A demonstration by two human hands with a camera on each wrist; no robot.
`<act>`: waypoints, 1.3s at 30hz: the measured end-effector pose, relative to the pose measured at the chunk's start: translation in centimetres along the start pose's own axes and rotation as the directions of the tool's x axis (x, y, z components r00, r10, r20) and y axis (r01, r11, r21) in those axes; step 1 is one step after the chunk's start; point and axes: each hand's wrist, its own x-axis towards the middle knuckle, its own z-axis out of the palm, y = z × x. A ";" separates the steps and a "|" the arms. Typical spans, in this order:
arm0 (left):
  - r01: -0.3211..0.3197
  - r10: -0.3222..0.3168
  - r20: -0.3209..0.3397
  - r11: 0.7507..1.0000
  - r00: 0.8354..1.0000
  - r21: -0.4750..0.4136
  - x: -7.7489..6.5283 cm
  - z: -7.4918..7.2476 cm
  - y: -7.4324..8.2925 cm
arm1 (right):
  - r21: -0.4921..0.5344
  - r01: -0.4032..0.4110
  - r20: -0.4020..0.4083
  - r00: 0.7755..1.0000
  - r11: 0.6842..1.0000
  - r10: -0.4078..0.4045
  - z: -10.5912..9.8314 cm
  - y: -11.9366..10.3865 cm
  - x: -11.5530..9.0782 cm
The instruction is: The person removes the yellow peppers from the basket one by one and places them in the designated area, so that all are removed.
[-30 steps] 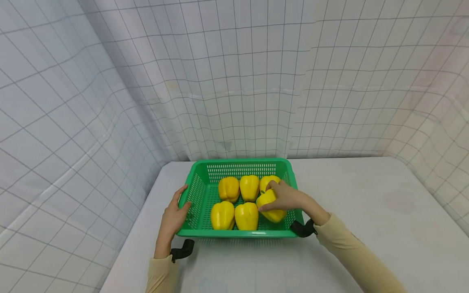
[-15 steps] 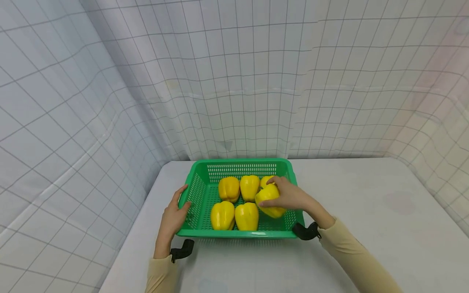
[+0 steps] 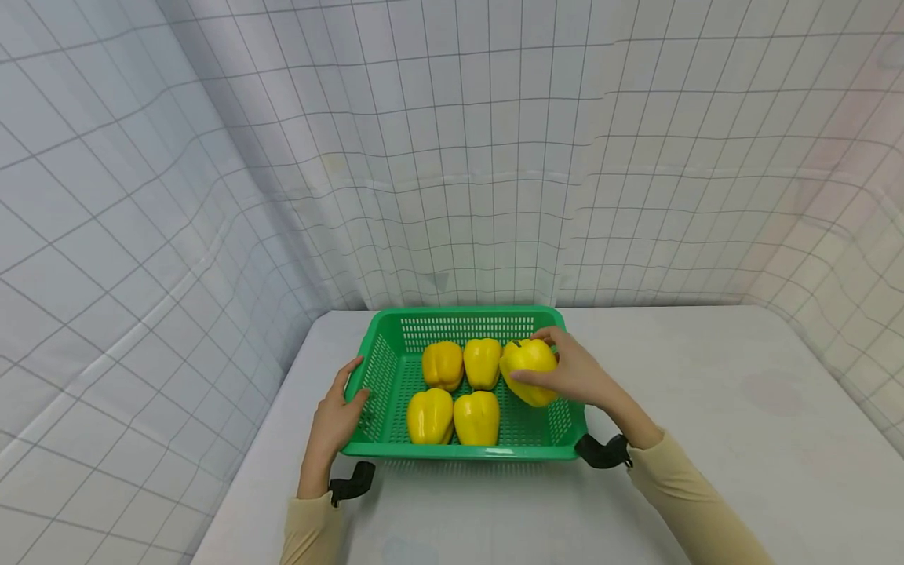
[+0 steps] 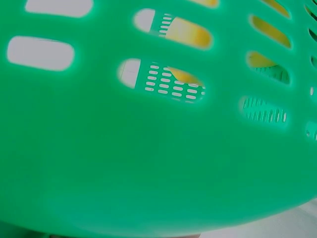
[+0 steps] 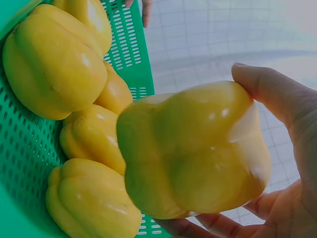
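A green slotted plastic basket (image 3: 459,452) stands before me with several yellow bell peppers (image 3: 476,418) lying in it in two rows. My left hand (image 3: 335,424) grips the basket's left rim, thumb on the inner side. My right hand (image 3: 575,375) holds one yellow bell pepper (image 3: 530,370) over the basket's right side, its stem pointing up and left. In the right wrist view the thumb and fingers lie on opposite sides of this held pepper (image 5: 193,153). It hides the back-right pepper in the head view. The basket wall (image 4: 124,158) fills the left wrist view.
The basket sits on a white tabletop (image 3: 706,392), which extends to the right and in front. White grid-patterned curtains (image 3: 452,157) hang behind and at the left. A black wrist-camera mount (image 3: 603,452) overlaps the basket's front-right corner.
My right hand has raised the held pepper from the front-right of the basket and moved it back and slightly right. The left hand stays on the rim.
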 end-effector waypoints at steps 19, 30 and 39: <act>-0.001 0.001 -0.005 1.000 1.000 0.001 -0.1 0.0 0.0 | 0.130 -0.020 -0.192 0.980 0.991 0.045 -1.3 2.5 -0.2; -0.007 0.007 -0.013 1.000 1.000 0.004 -0.2 0.0 0.2 | 0.142 -0.022 -0.343 0.937 0.990 0.070 -2.1 4.6 -0.1; -0.007 0.007 -0.010 1.000 1.000 -0.001 -0.2 -0.1 0.1 | 0.205 -0.020 -0.481 0.868 0.979 0.119 -2.6 6.5 0.3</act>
